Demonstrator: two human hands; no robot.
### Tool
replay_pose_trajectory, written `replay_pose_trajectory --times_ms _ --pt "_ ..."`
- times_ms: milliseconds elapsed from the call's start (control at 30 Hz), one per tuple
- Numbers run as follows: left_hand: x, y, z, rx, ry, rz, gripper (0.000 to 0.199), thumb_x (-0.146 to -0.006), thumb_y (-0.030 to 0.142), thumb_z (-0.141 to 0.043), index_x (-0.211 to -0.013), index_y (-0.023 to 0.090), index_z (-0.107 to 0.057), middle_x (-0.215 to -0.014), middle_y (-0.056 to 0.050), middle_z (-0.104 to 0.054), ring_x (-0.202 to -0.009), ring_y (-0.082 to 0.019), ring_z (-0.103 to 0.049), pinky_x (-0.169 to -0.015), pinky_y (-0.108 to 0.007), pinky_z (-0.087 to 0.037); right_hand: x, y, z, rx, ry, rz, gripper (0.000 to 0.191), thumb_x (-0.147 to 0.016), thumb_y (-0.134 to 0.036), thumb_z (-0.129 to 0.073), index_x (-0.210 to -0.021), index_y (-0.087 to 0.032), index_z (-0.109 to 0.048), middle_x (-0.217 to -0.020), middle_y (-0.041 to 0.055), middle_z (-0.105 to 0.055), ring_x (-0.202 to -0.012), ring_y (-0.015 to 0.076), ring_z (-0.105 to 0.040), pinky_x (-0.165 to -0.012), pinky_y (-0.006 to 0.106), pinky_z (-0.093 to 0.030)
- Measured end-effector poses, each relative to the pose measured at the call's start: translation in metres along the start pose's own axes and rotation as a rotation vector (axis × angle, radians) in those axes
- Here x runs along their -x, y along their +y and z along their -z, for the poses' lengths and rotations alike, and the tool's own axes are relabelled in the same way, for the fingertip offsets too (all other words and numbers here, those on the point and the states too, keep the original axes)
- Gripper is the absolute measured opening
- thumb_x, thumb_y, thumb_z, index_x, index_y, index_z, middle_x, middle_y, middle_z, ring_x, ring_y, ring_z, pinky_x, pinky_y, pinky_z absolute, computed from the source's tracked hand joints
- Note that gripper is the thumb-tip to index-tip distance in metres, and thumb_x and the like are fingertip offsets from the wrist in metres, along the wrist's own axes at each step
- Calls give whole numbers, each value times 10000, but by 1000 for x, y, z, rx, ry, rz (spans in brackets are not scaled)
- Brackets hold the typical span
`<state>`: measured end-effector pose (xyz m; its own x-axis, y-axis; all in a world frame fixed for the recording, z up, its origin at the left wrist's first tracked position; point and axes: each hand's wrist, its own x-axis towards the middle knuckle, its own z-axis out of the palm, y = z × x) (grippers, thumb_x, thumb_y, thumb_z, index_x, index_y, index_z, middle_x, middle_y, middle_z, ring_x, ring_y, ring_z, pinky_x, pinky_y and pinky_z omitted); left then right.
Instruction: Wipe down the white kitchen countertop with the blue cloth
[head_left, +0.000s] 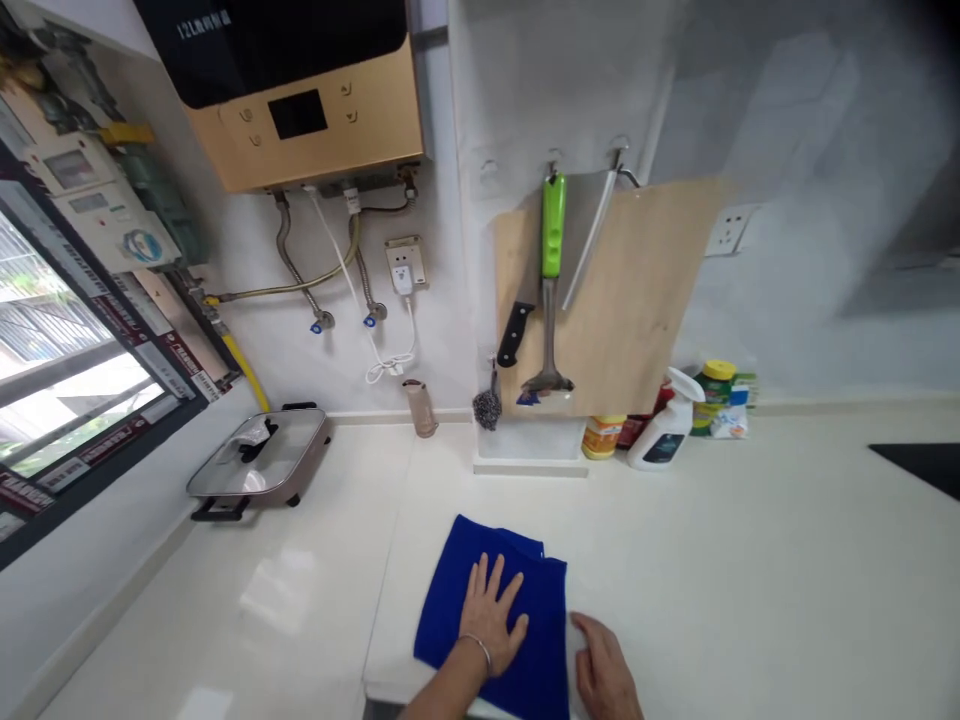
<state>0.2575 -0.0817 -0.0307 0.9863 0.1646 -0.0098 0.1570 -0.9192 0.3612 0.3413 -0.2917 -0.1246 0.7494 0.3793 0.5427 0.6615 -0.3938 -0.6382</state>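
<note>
A blue cloth (pixel 536 625) lies flat on the white countertop near its front edge, with a folded layer showing along its far side. Pressed palm down on the cloth, my left hand (pixel 491 612) has its fingers spread, and a thin bracelet circles the wrist. My right hand (pixel 602 665) rests on the counter just right of the cloth. Its index finger points forward and its thumb is apart, with nothing visible between them; the remaining fingers are mostly hidden.
A lidded electric pan (pixel 262 460) stands at the back left, and a small brownish jug (pixel 420 408) by the wall. A cutting board (pixel 637 290), a green-handled ladle (pixel 553 225) and a knife (pixel 516 333) hang above the counter. A spray bottle (pixel 666 425) stands behind, right.
</note>
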Motion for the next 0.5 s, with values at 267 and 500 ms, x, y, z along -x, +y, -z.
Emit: replay_pose_trajectory --times_ms 267,500 --pt "86 -70 26 -263 119 195 558 -973 412 -386 -1520 384 -282 -1653 -10 -248 -1528 -301 -176 -1217 -556 -287 2 -3 8 -113 -29 -55 359 -907 -196 -369 -1220 -209 -545 -1147 91 -639 -1096 240 -611 -956 462 -544" --pt "157 -118 34 -387 243 480 545 -968 419 -384 -1508 360 -331 -1628 -22 -316 -1514 -313 -224 -1197 -554 -323 6 1 10 -161 -43 -69 354 -928 -247 -364 -1229 -214 -548 -1162 90 -640 -1089 240 -615 -957 468 -541"
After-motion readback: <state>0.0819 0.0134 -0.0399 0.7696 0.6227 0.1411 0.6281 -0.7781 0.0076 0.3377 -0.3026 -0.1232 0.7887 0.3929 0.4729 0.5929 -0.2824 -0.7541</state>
